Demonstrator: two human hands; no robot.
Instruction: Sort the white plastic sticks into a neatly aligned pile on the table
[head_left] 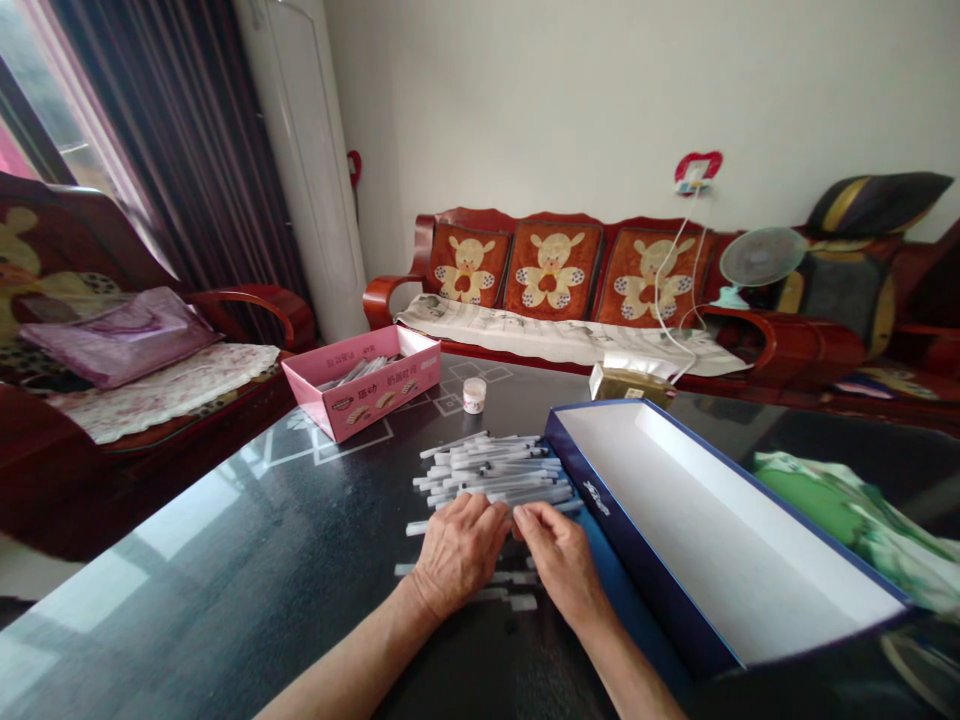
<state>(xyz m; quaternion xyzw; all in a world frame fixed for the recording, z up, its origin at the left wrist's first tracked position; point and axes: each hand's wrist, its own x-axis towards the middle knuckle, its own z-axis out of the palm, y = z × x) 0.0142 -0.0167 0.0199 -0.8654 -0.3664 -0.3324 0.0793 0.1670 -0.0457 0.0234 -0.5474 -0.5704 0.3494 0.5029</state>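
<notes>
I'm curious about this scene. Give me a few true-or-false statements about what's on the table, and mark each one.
The left hand and right hand both touch a pile of slim white tubes: true.

The pink cardboard box sits on the dark glass table, beyond the pile: true.

The blue box is on the floor: false; it lies on the table, right of the hands.

The right hand holds the small white jar: false; the jar stands on the table beside the pink cardboard box.
</notes>
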